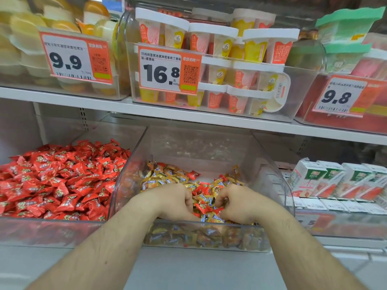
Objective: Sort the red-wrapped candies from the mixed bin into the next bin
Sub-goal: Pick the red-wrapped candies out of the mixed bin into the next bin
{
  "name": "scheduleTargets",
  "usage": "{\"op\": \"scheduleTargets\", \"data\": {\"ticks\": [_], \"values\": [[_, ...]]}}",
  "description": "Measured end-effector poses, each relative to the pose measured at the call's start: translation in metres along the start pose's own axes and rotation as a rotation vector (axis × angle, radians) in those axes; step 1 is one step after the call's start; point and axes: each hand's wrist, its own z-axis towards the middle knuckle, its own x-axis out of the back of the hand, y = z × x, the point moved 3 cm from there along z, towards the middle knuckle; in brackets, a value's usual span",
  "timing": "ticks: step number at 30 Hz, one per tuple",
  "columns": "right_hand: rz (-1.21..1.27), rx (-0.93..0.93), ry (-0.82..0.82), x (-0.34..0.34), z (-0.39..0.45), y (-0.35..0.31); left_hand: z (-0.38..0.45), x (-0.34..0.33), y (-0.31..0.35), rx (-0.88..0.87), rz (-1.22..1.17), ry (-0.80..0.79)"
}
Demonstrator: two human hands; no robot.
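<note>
I see open room above the clear plastic middle bin (270, 174), under the white shelf board (188, 116). The see-through wall (123, 176) stands between it and the left bin full of red candies (56, 181). Small juice cartons (335, 178) crowd the right side.

Two hands, left (176, 203) and right (235, 204). Three price tags: 9.9 (76, 57), 16.8 (168, 71) and 9.8 (340, 97). Two candy bins: one mixed (209, 237), one all red (52, 229). Candies too many to count.

Fingertips of left hand (176, 203) and right hand (234, 204) buried among mixed bin (209, 225) candies.
</note>
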Motion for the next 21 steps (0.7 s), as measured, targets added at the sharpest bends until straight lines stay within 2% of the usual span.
{"op": "scheduleTargets", "data": {"ticks": [8,12,15,19,21], "values": [[0.067,-0.012,0.003,-0.004,0.002,0.007,-0.004,0.002,-0.009,-0.004,0.025,-0.004],[0.127,0.015,0.019,0.006,-0.007,0.009,-0.004,0.013,-0.020,0.009,-0.071,0.124],[0.354,0.011,0.124,0.019,-0.011,0.016,-0.001,0.015,-0.012,-0.016,-0.114,0.212],[0.631,-0.139,0.317,0.041,-0.004,0.023,0.012,0.003,0.012,-0.054,-0.123,0.190],[0.665,-0.270,0.245,0.043,0.001,0.024,0.018,-0.003,0.022,-0.047,-0.017,0.150]]}}
